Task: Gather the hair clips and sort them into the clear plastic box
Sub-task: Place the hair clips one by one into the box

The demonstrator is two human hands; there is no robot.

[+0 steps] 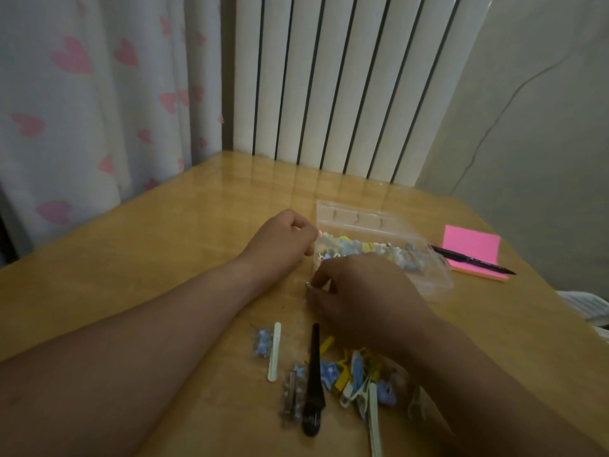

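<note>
The clear plastic box [428,282] lies open on the glossy wooden table [164,242], a little toward two o'clock from the table's middle, with its lid tipped back on the far side. Inside it is a row of small pale blue, yellow and white hair clips [372,250], packed close together.

The right hand [365,291] is at the box's near left corner, about seven o'clock from the box, covering part of its front wall. Its thumb and fingertips are drawn narrow and pinch a small silvery piece [309,285]; whether that piece is a clip cannot be told. The left hand [280,242] sits just beside the box's left end, at nine o'clock from it. Its fingers are curled in tight, and whether they hold anything cannot be told.

At six o'clock from the box, near the table's front edge, lies a loose pile of blue and yellow hair clips [349,374], partly under the right forearm. On the pile's nine o'clock side lie a long black pointed clip [314,380], a flat pale green clip [274,352] and a blue star clip [262,343].

At three o'clock from the box rests a pink sticky-note pad [471,247] with a black pen [471,258] lying across it. Beyond the table, at twelve o'clock, stands a white ribbed radiator [346,77], and at ten o'clock hangs a white curtain with pink hearts [82,94].
</note>
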